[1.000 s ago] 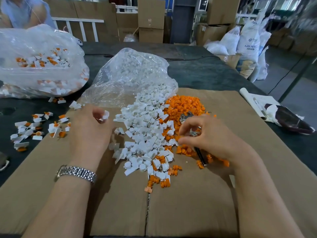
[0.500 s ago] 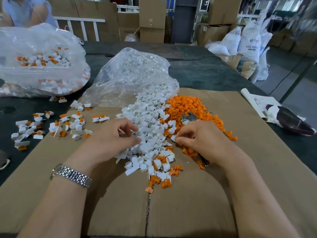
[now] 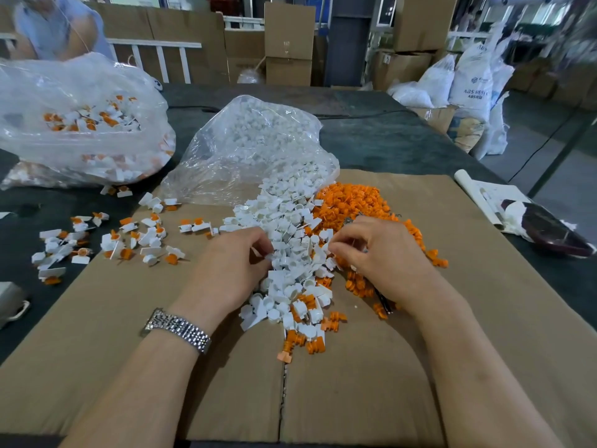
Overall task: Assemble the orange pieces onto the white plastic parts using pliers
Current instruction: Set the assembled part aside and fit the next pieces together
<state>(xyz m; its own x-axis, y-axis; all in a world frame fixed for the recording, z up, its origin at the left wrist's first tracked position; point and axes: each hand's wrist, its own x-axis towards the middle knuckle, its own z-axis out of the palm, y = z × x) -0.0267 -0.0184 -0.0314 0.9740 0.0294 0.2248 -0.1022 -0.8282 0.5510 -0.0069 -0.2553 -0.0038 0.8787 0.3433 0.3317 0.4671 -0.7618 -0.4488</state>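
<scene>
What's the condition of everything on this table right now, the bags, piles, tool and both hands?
Middle bag: open, white parts spilling out.
Left bag: holds assembled pieces.
Orange pieces: loose heap.
Assembled pieces: scattered.
Left hand: pinching a white part.
Right hand: fingers curled, holding pliers, mostly hidden.

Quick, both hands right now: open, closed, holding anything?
Left hand: fingers curled, pinching a white part at the white pile's edge.
Right hand: closed around the pliers, fingertips at the pile.
</scene>
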